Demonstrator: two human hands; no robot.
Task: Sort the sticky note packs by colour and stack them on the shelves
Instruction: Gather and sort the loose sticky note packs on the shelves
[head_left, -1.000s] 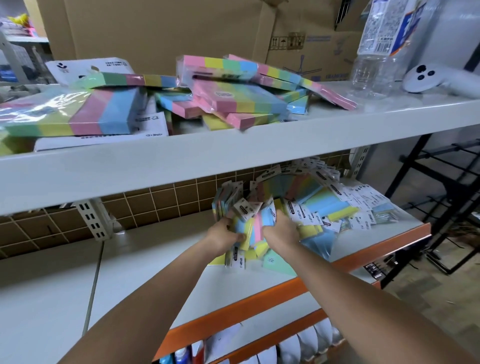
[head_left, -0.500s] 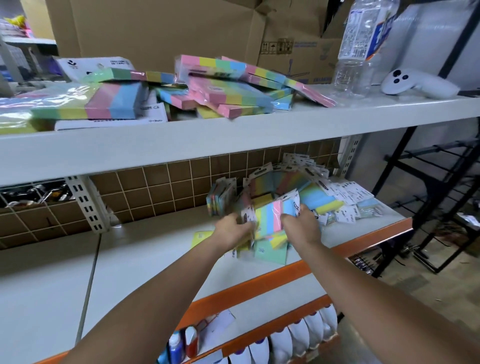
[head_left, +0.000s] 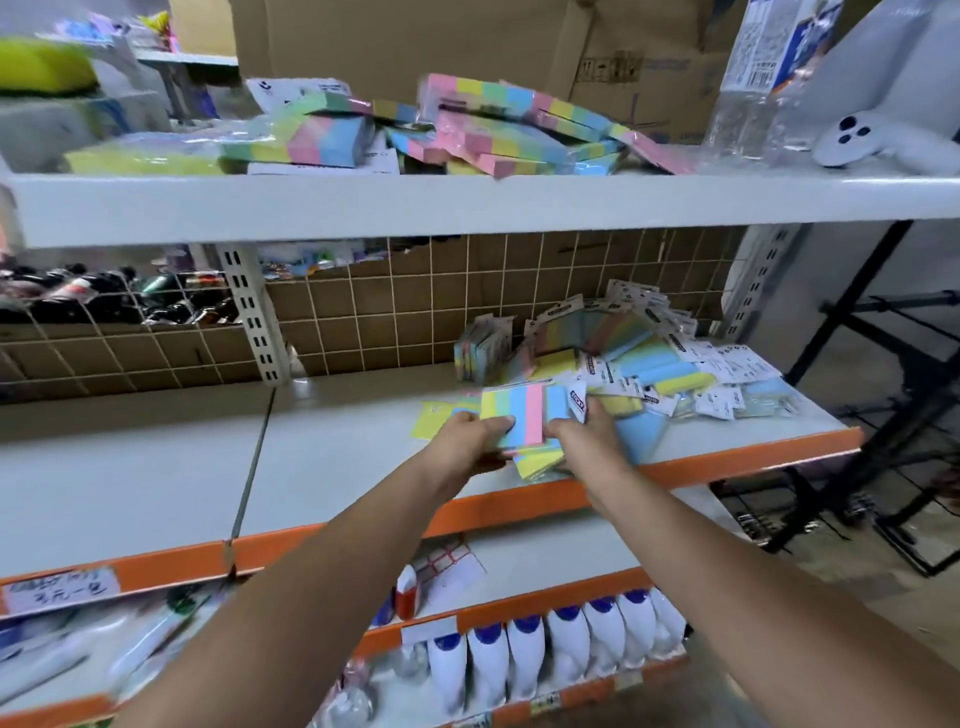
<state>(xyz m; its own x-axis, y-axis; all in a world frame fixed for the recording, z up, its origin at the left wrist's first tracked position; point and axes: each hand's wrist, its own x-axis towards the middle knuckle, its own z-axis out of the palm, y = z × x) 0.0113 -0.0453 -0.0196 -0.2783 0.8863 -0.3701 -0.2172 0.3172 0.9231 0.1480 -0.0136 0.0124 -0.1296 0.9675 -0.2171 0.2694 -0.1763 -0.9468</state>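
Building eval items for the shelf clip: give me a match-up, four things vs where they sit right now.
Things:
1. white controller
2. multicolour pack
3. white bottles with blue caps
4. cardboard box

Places:
A. bottom shelf, in a row
B. held between the left hand and right hand over the middle shelf
C. right end of the top shelf
D. at the back of the top shelf, behind the big striped packs

Pairs: 1-C, 2-B, 3-A, 4-D
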